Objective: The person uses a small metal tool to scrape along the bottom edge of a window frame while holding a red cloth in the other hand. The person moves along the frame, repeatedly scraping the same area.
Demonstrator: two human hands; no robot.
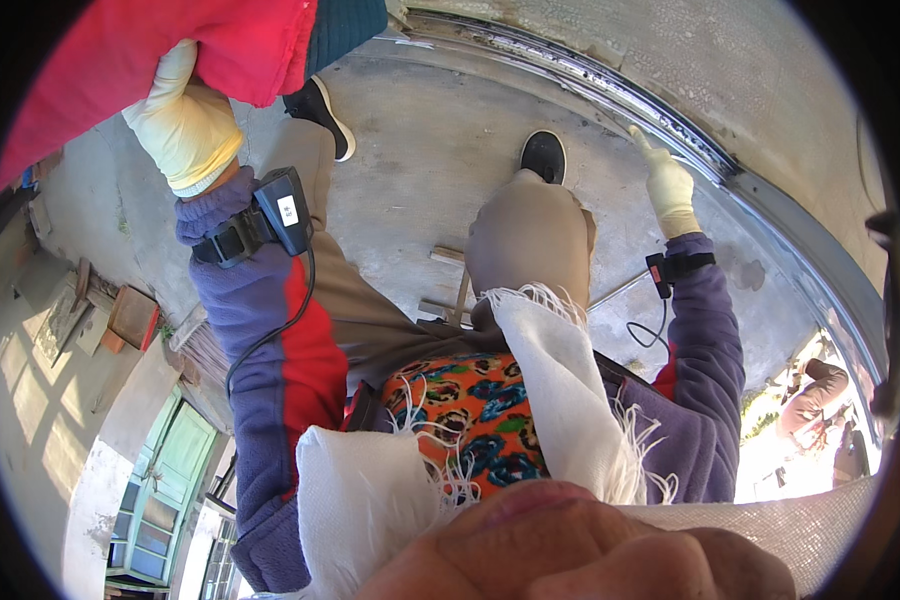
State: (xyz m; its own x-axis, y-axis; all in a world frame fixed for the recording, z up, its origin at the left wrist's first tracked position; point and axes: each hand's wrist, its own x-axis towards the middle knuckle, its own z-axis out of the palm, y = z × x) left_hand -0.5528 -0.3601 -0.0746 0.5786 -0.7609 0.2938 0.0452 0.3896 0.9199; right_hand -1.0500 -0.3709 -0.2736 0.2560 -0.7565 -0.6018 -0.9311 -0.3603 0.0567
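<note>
My left hand [187, 135], in a cream glove, is at the upper left against a red cloth [232, 37]. One gloved finger or the thumb lies over the cloth's near face, while the other fingers are hidden behind it, so the cloth appears gripped at its edge. A dark teal section [345, 30] borders the red. At the right, my right hand [667, 176] wears a similar glove. Its index finger stretches to the near side of a long metal track [615, 90], touching or almost touching it. The other fingers are folded out of sight; whether they hold something is unclear.
Concrete floor [412, 165] lies under my feet. Wooden pieces [450, 255] and a thin rod [619, 291] are near my knee. Boards and a red-edged tray [133, 315] lie at the left, beyond them a green door [184, 442]. Another person [814, 405] is outside at the right.
</note>
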